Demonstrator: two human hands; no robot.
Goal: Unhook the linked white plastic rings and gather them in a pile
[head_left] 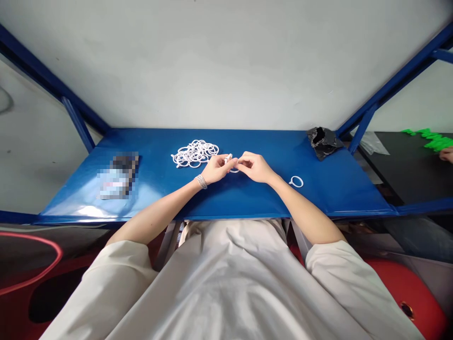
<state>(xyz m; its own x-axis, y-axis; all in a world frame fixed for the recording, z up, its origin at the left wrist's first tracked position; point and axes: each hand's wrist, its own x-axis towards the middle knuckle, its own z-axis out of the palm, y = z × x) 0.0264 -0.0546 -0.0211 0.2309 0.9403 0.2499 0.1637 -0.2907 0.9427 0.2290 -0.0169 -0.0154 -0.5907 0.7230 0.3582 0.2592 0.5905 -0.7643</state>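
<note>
Both my hands meet over the middle of the blue table, with a white ring between them. My left hand has its fingers closed on the ring, and a small white piece shows above its thumb. Thumb and fingers of my right hand pinch the ring's other side. The fingers hide most of this ring. Just beyond my left hand lies a heap of white rings with small tabs. A single white ring rests apart, to the right of my right forearm.
A crumpled black plastic bag lies at the table's back right. At the left is a blurred-out item. Blue frame bars rise at both sides. Another person's hand is beside green pieces on a dark table, far right.
</note>
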